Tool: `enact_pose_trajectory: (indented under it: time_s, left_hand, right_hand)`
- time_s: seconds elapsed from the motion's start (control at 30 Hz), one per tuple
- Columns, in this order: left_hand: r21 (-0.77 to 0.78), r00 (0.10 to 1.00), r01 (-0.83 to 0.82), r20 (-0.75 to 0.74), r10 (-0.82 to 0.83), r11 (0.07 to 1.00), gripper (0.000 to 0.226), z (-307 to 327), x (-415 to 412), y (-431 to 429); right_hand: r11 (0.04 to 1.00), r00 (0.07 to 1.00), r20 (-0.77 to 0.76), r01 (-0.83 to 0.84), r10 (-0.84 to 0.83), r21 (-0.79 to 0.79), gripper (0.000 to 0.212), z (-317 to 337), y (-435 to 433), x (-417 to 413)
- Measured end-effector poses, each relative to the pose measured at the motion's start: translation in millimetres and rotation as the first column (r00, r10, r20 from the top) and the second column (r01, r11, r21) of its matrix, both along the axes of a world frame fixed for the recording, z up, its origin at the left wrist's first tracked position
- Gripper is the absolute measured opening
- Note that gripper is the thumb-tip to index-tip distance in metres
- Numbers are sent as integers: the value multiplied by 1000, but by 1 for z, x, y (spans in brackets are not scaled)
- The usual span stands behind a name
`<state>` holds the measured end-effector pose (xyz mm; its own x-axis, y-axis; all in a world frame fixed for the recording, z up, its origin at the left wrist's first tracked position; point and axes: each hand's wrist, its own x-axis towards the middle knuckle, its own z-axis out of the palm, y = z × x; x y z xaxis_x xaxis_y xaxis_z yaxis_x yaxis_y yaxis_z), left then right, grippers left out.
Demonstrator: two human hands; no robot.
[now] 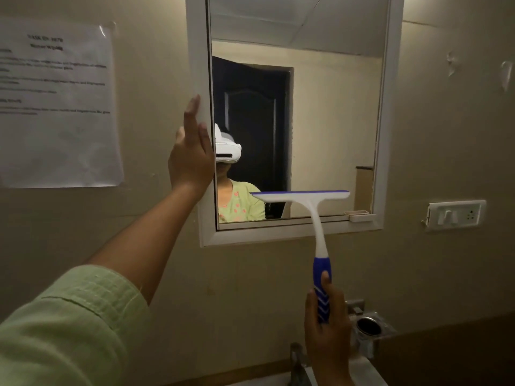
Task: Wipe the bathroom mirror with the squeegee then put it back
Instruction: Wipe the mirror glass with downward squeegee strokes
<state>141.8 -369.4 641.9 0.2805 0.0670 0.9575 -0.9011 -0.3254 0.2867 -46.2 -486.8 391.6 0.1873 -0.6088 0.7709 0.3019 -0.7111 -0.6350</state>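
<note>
The white-framed bathroom mirror (328, 129) hangs on the beige wall straight ahead. My left hand (191, 154) lies flat against the left side of its frame, fingers up and together. My right hand (327, 332) grips the blue handle of the squeegee (317, 218). The squeegee's white head with its blue blade lies level across the lower part of the glass. Its white neck crosses the bottom frame. The glass reflects a person in a light green top and a dark door.
A printed paper sheet (55, 104) is taped to the wall on the left. A white switch plate (455, 215) sits right of the mirror. Below my right hand are a metal wall holder (372, 330) and a tap (298, 363) over a basin.
</note>
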Motion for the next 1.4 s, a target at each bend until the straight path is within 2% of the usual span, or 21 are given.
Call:
enact_pose_trajectory:
  time_s: [0.13,0.3,0.63,0.9,1.07,1.17,1.4]
  left_hand:
    - [3,1000,1,-27,-1,1000,43,0,-4,1]
    - [2,1000,-4,-13,5,1000,43,-1,-6,1]
    - [-7,999,-37,15,37,999,43,-1,-6,0]
    - [-13,999,-27,18,27,1000,43,-1,-4,-1]
    - [-18,999,-26,31,26,1000,43,-2,-5,-1]
    - [-22,999,-28,22,28,999,43,-1,-6,-1]
    - [-10,999,-24,29,25,1000,43,0,-7,-1]
  right_hand:
    - [998,998,21,-55,55,3,37,32,5,-13]
    - [997,998,45,-30,33,-78,44,88,-7,-16]
    - [1000,995,-97,6,-7,-11,49,-1,2,-27]
    - [999,998,-36,-52,51,-16,43,34,-7,-26]
    - [1000,997,-79,0,-2,-29,44,4,-1,-26]
    - [999,996,-91,-25,21,-40,49,-6,4,-33]
    - [998,996,-76,-51,48,-45,44,33,-5,-42]
